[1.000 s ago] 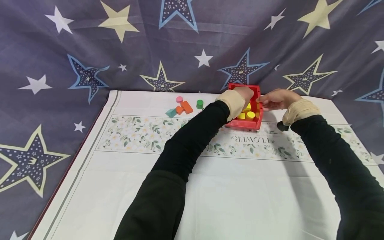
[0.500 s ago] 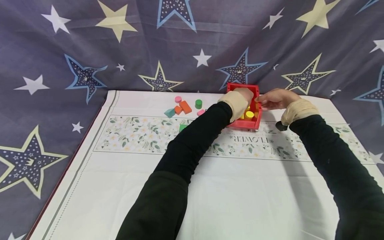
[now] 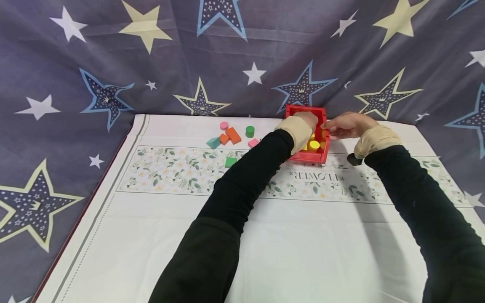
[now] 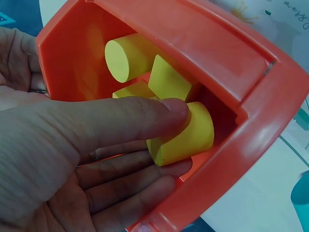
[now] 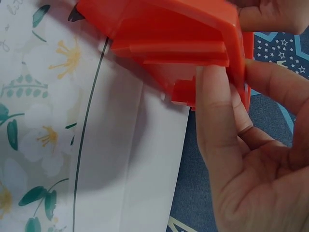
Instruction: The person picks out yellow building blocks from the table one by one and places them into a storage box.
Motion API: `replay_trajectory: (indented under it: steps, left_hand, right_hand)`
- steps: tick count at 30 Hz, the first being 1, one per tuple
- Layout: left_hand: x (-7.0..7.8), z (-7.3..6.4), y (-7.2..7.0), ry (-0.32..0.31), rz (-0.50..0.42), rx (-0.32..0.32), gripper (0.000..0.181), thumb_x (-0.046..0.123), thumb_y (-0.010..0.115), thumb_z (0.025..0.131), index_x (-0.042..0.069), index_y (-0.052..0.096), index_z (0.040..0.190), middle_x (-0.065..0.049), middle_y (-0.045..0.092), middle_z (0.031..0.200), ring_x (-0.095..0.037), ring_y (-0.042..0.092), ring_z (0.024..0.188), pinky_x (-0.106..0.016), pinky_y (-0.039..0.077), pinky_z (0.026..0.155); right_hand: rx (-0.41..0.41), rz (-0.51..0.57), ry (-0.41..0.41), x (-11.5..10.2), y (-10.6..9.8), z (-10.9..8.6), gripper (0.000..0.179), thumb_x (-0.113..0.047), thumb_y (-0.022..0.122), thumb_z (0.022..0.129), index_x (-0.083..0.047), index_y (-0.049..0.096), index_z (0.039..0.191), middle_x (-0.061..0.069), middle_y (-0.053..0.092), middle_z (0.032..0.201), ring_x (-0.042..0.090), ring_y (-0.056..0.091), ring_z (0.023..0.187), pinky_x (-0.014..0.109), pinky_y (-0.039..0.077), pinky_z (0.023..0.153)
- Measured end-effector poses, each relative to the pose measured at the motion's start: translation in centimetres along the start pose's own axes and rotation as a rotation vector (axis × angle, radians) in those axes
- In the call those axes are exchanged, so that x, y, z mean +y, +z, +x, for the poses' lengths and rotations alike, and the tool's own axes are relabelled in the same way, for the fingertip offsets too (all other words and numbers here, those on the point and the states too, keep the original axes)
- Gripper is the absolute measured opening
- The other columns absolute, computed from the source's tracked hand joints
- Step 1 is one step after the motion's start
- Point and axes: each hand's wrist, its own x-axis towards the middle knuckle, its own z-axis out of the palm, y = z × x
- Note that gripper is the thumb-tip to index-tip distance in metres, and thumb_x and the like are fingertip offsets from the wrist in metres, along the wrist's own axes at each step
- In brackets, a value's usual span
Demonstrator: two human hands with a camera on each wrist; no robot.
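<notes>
The red plastic box (image 3: 308, 157), open at the top, stands towards the back of the table with several yellow blocks inside. My left hand (image 3: 310, 119) reaches into it from the left. In the left wrist view its thumb lies on a yellow cylinder block (image 4: 193, 137) and its fingers curl beneath, pinching it. Another yellow cylinder (image 4: 126, 57) and a flat-sided yellow block (image 4: 170, 81) lie behind that one. My right hand (image 3: 352, 125) grips the box's right wall, its thumb outside and a finger at the edge in the right wrist view (image 5: 260, 164).
Left of the box lie an orange block (image 3: 233, 135), a teal block (image 3: 214, 143), a green cylinder (image 3: 250, 131), a pink disc (image 3: 224, 126) and a green block (image 3: 230, 162). My left sleeve (image 3: 242, 185) crosses the table; a star-patterned cloth (image 3: 227, 54) hangs behind.
My left hand and forearm have shifted slightly rightward within the box. The green block and a pink block have come out from behind the sleeve. My right hand keeps its grip.
</notes>
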Motion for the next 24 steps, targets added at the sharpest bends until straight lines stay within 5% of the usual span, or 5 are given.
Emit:
replay_trajectory:
  steps: [24]
  left_hand:
    - [0.4, 1.3, 0.9, -0.028, 0.057, 0.000, 0.024, 0.012, 0.055, 0.103, 0.013, 0.070, 0.121, 0.001, 0.073, 0.122, -0.014, 0.066, 0.111, -0.023, 0.050, 0.101]
  right_hand:
    - [-0.037, 0.024, -0.028, 0.3, 0.0, -0.1, 0.032, -0.015, 0.050, 0.105, -0.015, 0.069, 0.079, -0.006, 0.069, 0.072, 0.003, 0.068, 0.065, 0.017, 0.058, 0.070]
